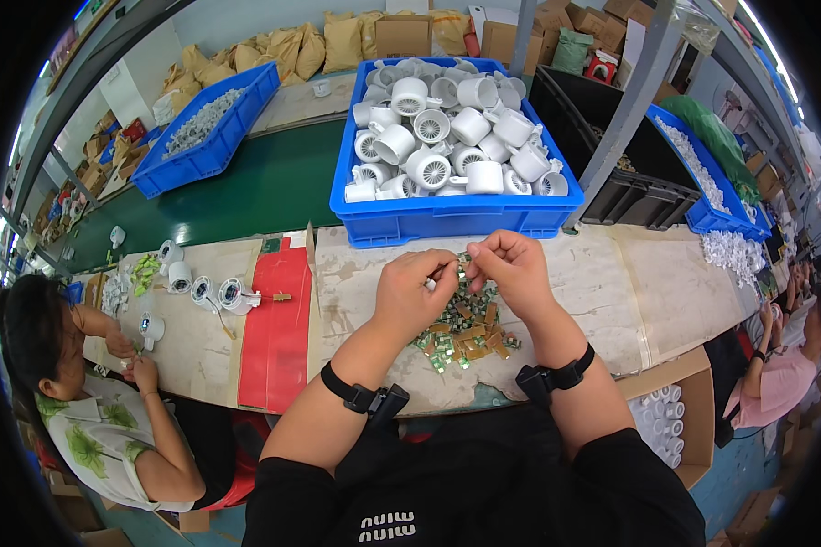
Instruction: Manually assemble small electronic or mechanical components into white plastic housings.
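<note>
My left hand point(417, 290) and my right hand point(513, 272) meet over the middle of the worktable point(356, 264), fingers pinched together. Between the fingertips shows a small green circuit board point(463, 262), mostly covered by the fingers. A little white piece point(431, 284) pokes out from the curled fingers of my left hand; its kind is too small to tell. Directly beneath both hands lies a loose pile of small green and brown circuit boards point(465, 339). Each wrist wears a black strap with a small device on it.
Beyond my hands stands a blue crate point(447, 223) heaped with white cup-shaped housings point(429, 169). A black crate point(643, 196) and a metal post point(625, 109) are right of it. A co-worker point(109, 392) handles parts at left, past a red sheet point(278, 333). An open carton point(693, 392) sits lower right.
</note>
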Available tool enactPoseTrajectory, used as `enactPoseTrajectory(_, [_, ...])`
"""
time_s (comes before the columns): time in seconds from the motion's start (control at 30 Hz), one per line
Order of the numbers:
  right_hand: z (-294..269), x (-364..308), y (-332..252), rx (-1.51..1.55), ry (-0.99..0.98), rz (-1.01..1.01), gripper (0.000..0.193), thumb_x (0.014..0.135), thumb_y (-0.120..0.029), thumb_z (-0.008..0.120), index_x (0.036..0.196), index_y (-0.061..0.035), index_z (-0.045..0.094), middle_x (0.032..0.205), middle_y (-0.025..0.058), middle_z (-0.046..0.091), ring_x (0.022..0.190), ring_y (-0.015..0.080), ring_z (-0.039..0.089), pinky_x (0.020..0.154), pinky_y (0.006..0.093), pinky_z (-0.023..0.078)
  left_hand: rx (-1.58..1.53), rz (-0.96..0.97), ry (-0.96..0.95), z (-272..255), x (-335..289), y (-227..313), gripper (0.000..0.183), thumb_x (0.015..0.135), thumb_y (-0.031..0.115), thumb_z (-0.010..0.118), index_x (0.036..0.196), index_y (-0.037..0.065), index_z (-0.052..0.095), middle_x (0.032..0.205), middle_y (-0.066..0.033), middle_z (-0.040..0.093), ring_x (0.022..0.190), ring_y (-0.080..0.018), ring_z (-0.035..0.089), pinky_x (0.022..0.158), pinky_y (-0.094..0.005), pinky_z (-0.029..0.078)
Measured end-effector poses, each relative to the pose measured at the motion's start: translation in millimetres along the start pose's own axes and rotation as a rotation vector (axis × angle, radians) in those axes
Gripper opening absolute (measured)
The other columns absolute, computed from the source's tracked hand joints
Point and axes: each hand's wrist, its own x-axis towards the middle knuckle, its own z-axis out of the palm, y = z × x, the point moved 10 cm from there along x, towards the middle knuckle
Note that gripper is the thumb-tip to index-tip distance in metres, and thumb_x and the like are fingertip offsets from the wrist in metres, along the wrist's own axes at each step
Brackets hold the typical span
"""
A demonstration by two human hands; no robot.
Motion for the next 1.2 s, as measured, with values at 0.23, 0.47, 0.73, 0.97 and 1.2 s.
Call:
enactPoseTrajectory(0.23, [-1.8,-2.1,2.8,-0.092,-0.018,0.06,0.024,0.103,-0.021,0.072,0.09,-0.0015,0.07,0.078,0.007,0.075,0.06,0.0091,0.066,0.054,0.0217,0.051,-0.194,-0.14,-0.04,9.7,-4.3,-16.3,0.006,0.093,0.007,0.073,0.094,0.001,0.073,0.081,-0.0114,0.074,0.072,-0.0181,0.071,0.068,-0.0308,0.055])
enactPoseTrajectory(0.47, [4.0,-6.8,-13.2,-0.339,-0.018,-0.159,0.025,0.105,-0.021,0.07,0.096,0.0008,0.078,0.077,0.0035,0.074,0.061,0.0072,0.065,0.055,0.0224,0.051,-0.384,-0.293,-0.038,17.7,-11.7,-38.1,0.008,0.096,0.006,0.072,0.092,-0.002,0.071,0.082,-0.0048,0.074,0.076,-0.0083,0.067,0.069,-0.0268,0.053])
enactPoseTrajectory(0.73, [10.6,-8.5,-9.1,-0.25,0.007,-0.155,0.019,0.103,-0.013,0.07,0.098,0.0023,0.079,0.078,0.0045,0.075,0.063,0.0088,0.067,0.059,0.0234,0.054,-0.368,-0.282,-0.067,15.3,-11.5,-31.5,0.009,0.095,0.007,0.073,0.091,-0.001,0.07,0.079,-0.0082,0.075,0.072,-0.0115,0.07,0.067,-0.0286,0.055])
enactPoseTrajectory(0.97, [11.5,-3.7,0.9,-0.251,0.028,-0.197,0.019,0.104,-0.014,0.068,0.102,0.0016,0.079,0.079,0.0051,0.075,0.063,0.0095,0.067,0.06,0.0239,0.054,-0.115,-0.11,0.026,-2.1,-5.2,-9.1,0.008,0.094,0.006,0.072,0.09,0.0,0.07,0.074,-0.008,0.072,0.066,-0.0125,0.067,0.064,-0.0283,0.053])
enactPoseTrajectory(1.2, [18.5,-9.9,-9.3,-0.376,0.04,-0.293,0.022,0.106,-0.019,0.065,0.111,0.0006,0.073,0.081,0.0054,0.073,0.068,0.0094,0.066,0.061,0.0257,0.051,0.258,-0.206,-0.108,-38.5,-6.0,-18.3,0.009,0.085,0.012,0.074,0.091,0.005,0.073,0.074,-0.012,0.072,0.067,-0.0277,0.072,0.064,-0.0361,0.055])
